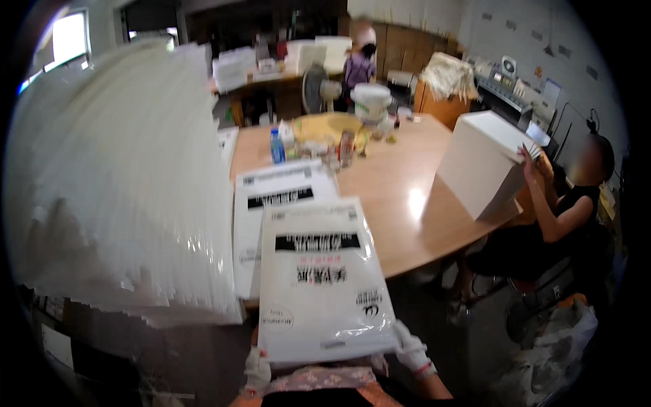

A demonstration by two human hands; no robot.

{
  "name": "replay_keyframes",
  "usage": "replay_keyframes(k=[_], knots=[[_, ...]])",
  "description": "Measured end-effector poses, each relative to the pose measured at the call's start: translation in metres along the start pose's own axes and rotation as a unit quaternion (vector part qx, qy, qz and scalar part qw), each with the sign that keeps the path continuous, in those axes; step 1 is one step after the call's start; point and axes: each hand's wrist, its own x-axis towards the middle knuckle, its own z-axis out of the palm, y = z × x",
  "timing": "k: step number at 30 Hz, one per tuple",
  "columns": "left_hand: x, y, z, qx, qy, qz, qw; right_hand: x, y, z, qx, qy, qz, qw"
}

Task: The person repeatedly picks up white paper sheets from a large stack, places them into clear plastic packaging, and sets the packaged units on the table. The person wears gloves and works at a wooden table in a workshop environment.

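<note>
A flat, glossy plastic-wrapped paper pack (319,308), white with a black printed band, is held level in front of my body. My left hand (257,372), in a white glove, grips its near left corner. On the near right corner is my right hand (411,349), also gloved in white, its fingers partly hidden by the pack. The far part of this pack overlaps, in view, another white pack (247,220) with a similar black band lying on the table (400,203). I cannot tell whether the two touch.
A tall stack of plastic-wrapped packs (122,190) rises at my left. Toward the table's far side are a blue-capped bottle (277,147), a can (346,148) and a white bucket (371,102). At right, a seated person (566,217) handles a large white paper stack (478,163). A fan (316,88) stands behind.
</note>
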Motion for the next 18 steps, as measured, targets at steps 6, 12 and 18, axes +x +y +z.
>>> replay_keyframes(k=[6, 12, 18], knots=[[0.069, 0.163, 0.034, -0.090, -0.108, 0.180, 0.973, 0.059, 0.052, 0.007, 0.504, 0.098, 0.120, 0.850], [0.090, 0.369, 0.006, 0.064, -0.177, 0.497, 0.847, 0.093, -0.027, 0.074, 0.597, -0.104, 0.002, 0.796], [0.057, 0.462, -0.121, -0.026, -0.018, 0.599, 0.800, 0.158, -0.205, -0.070, 0.693, -0.156, -0.274, 0.648]])
